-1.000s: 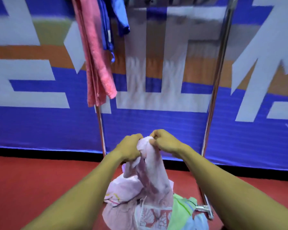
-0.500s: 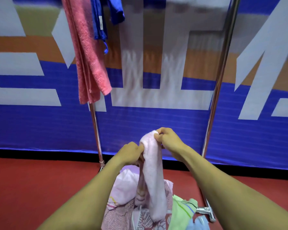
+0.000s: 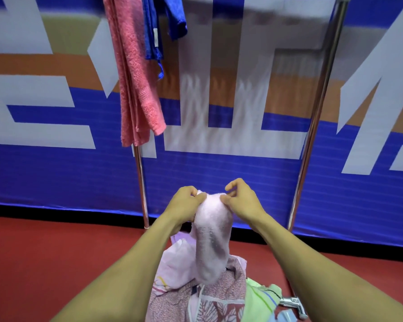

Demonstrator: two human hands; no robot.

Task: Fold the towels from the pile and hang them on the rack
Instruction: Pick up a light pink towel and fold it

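Observation:
A pale pink towel (image 3: 211, 238) hangs bunched in front of me, held by its top edge. My left hand (image 3: 184, 204) grips the left part of that edge with curled fingers. My right hand (image 3: 241, 201) pinches the right part between thumb and fingers. Its lower end dangles over the pile of towels (image 3: 196, 296) on the floor, which shows pink, patterned and green cloth. The metal rack (image 3: 316, 117) stands behind, with a coral pink towel (image 3: 135, 73) and a blue towel (image 3: 155, 26) hung at its left.
A blue, white and orange banner wall (image 3: 44, 177) stands right behind the rack. The floor (image 3: 44, 263) is red. The rack's left post (image 3: 140, 182) and its right foot (image 3: 293, 303) flank the pile.
The towel has been lifted clear of the pile. My hands have moved slightly apart along its top edge, spreading it. The view has tilted up a little.

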